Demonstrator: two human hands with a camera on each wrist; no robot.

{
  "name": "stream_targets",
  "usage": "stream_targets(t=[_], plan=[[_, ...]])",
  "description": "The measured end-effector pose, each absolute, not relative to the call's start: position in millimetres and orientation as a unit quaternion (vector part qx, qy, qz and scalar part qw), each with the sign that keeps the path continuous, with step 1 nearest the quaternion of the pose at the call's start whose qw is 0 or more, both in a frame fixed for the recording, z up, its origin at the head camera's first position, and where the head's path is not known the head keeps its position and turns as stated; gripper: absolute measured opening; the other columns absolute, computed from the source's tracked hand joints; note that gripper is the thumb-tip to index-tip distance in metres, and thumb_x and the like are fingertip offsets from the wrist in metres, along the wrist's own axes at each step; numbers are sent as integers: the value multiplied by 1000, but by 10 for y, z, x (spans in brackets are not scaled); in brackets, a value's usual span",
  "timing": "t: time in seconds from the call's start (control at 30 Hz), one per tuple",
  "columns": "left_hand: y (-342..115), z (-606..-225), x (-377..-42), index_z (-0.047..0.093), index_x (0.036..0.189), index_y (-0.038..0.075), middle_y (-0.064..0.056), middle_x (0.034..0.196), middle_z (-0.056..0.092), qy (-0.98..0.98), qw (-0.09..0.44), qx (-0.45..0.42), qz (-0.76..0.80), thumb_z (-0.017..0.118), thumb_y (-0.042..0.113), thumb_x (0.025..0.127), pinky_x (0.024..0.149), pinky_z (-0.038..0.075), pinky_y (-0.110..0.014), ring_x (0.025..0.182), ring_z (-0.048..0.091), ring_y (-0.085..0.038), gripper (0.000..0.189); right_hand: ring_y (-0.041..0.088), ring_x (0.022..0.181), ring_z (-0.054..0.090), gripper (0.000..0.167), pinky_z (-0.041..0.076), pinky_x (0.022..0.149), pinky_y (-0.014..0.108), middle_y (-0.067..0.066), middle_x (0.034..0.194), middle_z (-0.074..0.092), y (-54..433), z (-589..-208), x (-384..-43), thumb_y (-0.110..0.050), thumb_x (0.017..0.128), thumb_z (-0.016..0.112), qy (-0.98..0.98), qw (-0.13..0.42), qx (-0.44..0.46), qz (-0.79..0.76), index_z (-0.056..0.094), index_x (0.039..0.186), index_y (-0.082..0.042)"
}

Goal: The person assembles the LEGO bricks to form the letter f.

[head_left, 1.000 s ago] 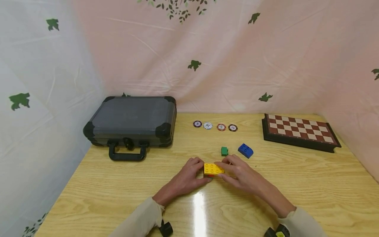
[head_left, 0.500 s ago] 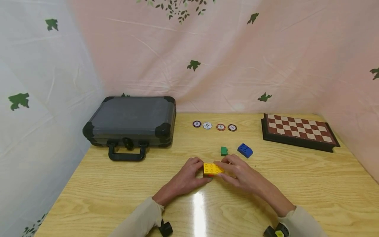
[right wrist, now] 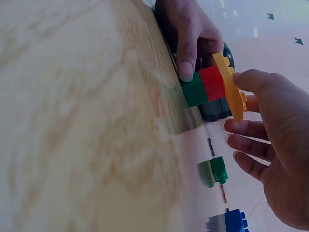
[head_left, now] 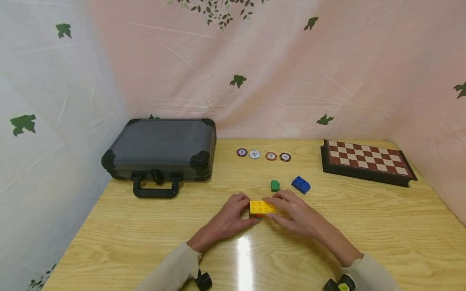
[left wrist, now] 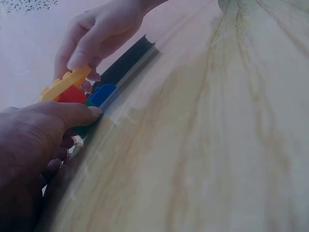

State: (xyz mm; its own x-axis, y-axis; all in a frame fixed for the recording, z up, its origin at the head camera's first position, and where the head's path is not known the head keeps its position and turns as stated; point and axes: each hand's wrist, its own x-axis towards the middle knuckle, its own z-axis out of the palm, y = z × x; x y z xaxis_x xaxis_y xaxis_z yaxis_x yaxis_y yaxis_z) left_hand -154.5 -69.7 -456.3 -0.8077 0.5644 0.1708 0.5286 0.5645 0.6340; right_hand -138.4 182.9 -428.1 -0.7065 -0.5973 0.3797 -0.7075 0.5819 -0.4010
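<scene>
A small stack stands on the table between both hands: a green toy brick [right wrist: 194,91] at the bottom, a red brick [right wrist: 211,83] above it, and a thin yellow studded brick [head_left: 257,207] on top. The left hand [head_left: 230,216] grips the green brick low down, its thumb along the near side. From the right, the right hand [head_left: 296,212] pinches the yellow brick's end between thumb and finger, the other fingers loosely curled. In the head view, the yellow brick hides most of the red and green ones.
Beyond the right hand lie a small green brick [head_left: 275,186] and a blue brick [head_left: 301,184]. Several poker chips [head_left: 271,156] form a row farther back. A dark grey case [head_left: 164,145] stands at back left, a chessboard box [head_left: 367,161] at back right, before a cloth backdrop [head_left: 182,72].
</scene>
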Motion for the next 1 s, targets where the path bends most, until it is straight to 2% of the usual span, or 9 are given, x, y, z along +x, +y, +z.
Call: stream_targets(t=[0.13, 0.43, 0.6, 1.0], plan=[[-697, -4569, -1547, 66, 105, 12, 1, 110, 56, 884, 23, 310, 350, 82, 30, 91, 84, 44, -32, 100, 48, -18, 28, 13, 108, 57, 33, 55, 87, 39, -1, 121, 64, 1864, -4278, -1390, -22, 99, 73, -888, 83, 342, 296, 71, 130, -9], [-693, -4568, -1553, 67, 101, 13, 2, 108, 57, 883, 16, 311, 352, 83, 30, 90, 84, 44, -32, 99, 48, -17, 26, 16, 101, 60, 22, 56, 82, 39, 5, 113, 65, 1984, -4353, -1501, -7, 101, 67, -876, 106, 300, 362, 71, 123, -4], [-698, -4561, -1549, 66, 102, 13, 2, 109, 57, 885, 22, 308, 349, 82, 31, 91, 85, 44, -32, 100, 48, -18, 26, 20, 101, 61, 21, 56, 81, 42, 6, 113, 65, 1993, -4379, -1560, -7, 101, 68, -884, 121, 268, 363, 71, 121, -3], [-706, -4562, -1544, 65, 99, 14, 2, 108, 57, 882, 18, 310, 354, 82, 30, 91, 83, 43, -31, 98, 48, -18, 25, 20, 91, 60, 24, 53, 76, 37, 9, 108, 63, 1926, -4477, -1655, -6, 98, 71, -898, 142, 206, 362, 69, 121, 0]])
